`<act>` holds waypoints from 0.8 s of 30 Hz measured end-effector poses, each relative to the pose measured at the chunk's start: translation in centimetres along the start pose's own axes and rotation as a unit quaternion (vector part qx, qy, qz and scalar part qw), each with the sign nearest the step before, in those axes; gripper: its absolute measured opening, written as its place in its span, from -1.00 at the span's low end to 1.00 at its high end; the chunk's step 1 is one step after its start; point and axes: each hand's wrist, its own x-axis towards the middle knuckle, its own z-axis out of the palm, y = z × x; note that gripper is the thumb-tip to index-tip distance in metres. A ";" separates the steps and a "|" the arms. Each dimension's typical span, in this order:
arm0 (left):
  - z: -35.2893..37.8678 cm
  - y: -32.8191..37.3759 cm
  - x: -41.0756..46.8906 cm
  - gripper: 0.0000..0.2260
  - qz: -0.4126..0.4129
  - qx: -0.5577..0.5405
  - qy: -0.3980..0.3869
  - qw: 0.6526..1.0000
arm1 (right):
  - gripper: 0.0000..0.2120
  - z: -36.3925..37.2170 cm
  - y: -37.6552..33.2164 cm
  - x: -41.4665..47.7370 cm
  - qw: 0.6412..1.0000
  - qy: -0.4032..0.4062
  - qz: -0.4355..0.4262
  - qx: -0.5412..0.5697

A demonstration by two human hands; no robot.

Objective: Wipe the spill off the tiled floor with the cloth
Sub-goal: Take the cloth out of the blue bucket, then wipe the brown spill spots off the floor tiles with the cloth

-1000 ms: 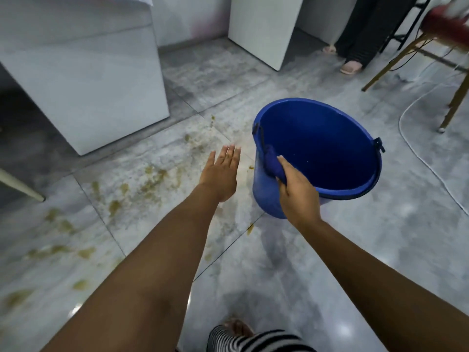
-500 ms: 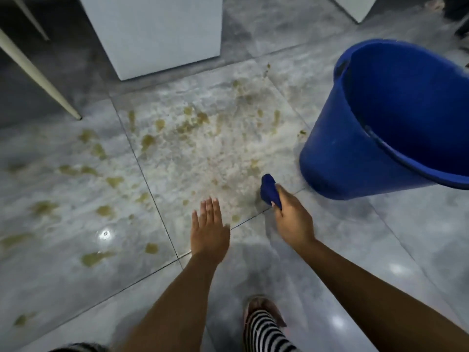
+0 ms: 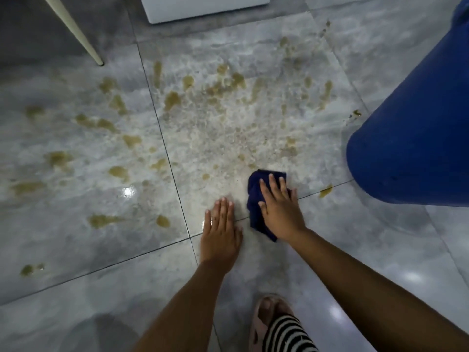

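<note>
On the grey tiled floor [image 3: 355, 250], near the middle of the view, a dark blue cloth [image 3: 254, 186] lies bunched under the right hand [image 3: 279, 212]. That hand lies flat on top of it, fingers straight and slightly spread, pressing rather than gripping; cloth shows past the fingertips and along the thumb side. The cloth sits across a grout line, at the near edge of the spill [image 3: 215, 118].

The left hand [image 3: 220, 235] rests palm down on the bare tile just beside the cloth, fingers straight and close together, holding nothing. Whether it touches the cloth cannot be told.

The spill covers most of the tile beyond the hands: a pale, grainy wet patch with yellow-brown blobs and streaks. More blobs lie scattered over the tile to the left, and one small streak lies to the right of the cloth, near the bucket [image 3: 416, 123].

The bucket is blue, stands at the right edge, and is cut off by the frame. At the top left a slim cream furniture leg [image 3: 76, 31] slants down to the floor, and the base of a white cabinet [image 3: 203, 6] shows at the top. At the bottom a foot in a pink sandal [image 3: 266, 316] shows below a black-and-white striped trouser leg [image 3: 286, 336].
</note>
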 end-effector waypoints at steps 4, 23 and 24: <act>0.9 0.2 -0.7 -0.45 0.006 -0.005 0.012 1.000 | -0.41 1.9 2.5 -1.9 0.997 0.040 0.050 0.034; 1.2 -4.4 -2.9 -0.46 -0.118 -0.032 0.069 0.990 | -0.51 6.9 -4.8 -4.2 0.976 0.114 -0.187 0.002; 1.2 -4.7 -2.8 -0.46 -0.119 -0.029 0.071 0.990 | -0.51 6.5 -5.7 -2.9 0.972 0.114 -0.204 0.004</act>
